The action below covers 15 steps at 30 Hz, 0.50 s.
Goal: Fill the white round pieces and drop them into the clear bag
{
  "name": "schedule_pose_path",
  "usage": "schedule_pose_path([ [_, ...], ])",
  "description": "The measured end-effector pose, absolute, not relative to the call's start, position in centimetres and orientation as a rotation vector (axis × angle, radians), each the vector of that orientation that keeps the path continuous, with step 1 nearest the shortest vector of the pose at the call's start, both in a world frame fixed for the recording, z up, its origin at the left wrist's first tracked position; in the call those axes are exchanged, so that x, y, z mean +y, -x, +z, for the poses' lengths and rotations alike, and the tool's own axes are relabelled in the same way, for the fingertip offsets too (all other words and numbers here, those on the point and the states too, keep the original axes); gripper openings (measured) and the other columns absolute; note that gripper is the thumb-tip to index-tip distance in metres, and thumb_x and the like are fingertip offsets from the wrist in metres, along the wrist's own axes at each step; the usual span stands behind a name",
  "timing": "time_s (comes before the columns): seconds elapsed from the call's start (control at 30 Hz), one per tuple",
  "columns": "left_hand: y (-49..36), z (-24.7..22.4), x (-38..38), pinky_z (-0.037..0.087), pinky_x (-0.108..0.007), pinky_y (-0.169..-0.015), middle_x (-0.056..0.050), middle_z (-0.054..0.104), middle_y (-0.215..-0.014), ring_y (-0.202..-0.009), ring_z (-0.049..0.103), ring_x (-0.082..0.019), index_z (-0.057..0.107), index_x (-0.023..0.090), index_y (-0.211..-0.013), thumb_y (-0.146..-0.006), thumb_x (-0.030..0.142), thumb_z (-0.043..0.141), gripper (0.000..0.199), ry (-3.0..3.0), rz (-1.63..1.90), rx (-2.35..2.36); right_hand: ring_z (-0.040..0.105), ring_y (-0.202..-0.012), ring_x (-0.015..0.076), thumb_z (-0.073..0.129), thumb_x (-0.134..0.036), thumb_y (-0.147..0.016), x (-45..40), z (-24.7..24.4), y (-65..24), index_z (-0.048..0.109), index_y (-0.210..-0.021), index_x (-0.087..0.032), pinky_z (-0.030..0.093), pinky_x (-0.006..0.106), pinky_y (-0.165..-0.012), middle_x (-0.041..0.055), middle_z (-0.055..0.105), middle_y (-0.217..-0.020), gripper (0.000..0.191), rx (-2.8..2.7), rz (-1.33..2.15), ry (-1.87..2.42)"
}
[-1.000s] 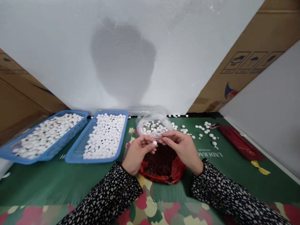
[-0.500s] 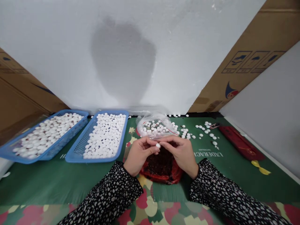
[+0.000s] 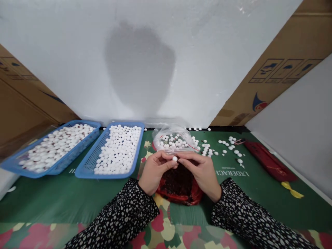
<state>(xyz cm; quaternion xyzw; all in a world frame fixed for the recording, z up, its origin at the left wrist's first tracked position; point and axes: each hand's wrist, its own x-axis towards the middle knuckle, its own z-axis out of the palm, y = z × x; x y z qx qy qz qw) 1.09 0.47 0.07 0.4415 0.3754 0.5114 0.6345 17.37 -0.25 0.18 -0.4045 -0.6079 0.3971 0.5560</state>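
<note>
A small white ball (image 3: 175,158) is pinched between the thumb and fingers of my left hand (image 3: 155,172). My right hand (image 3: 203,173) is closed beside it, fingertips pressed together close to the ball; what they hold, if anything, is too small to tell. Below both hands lies a red bag (image 3: 178,197) with dark brown, crumbly stuff (image 3: 178,180) inside. Just beyond my fingers sits an open clear plastic bag (image 3: 171,129) with several white balls in it.
Two blue baskets, one in the middle (image 3: 81,168) and one at far left (image 3: 61,168), hold many white balls; those at far left show reddish-brown marks. Loose balls (image 3: 206,149) lie right of the clear bag. A dark red pouch (image 3: 268,160) and yellow ribbon (image 3: 292,190) lie at right.
The whole view has shifted slightly, so things appear a little further right. My hands keep nearly the same pose, with the white ball still at my left fingertips.
</note>
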Motion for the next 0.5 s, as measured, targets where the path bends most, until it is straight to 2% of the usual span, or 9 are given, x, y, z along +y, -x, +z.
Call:
schedule_pose_path([
  [0.37,-1.15,-0.48,0.45,0.051,-0.025,-0.065,0.001,0.067,-0.069,-0.061,0.063,-0.011,0.061,0.014,-0.066,-0.062,0.019,0.083,0.023,-0.968,1.283,0.851,0.068,-0.101,0.0191,0.065,-0.023,-0.087,-0.36,-0.28,-16.80,0.076,-0.093,-0.030,0.050,0.040,-0.098,0.0016,0.075,-0.105,0.015,-1.514,0.920,0.898],
  [0.5,-1.15,-0.16,0.49,0.051,-0.025,-0.067,0.001,0.069,-0.070,-0.064,0.064,-0.011,0.062,0.014,-0.069,-0.064,0.020,0.082,0.021,-0.987,1.302,0.862,0.068,-0.102,0.0202,0.066,-0.025,-0.086,-0.07,0.02,-16.65,0.075,-0.099,-0.028,0.052,0.039,-0.096,0.0023,0.074,-0.107,0.015,-1.456,1.054,0.898],
])
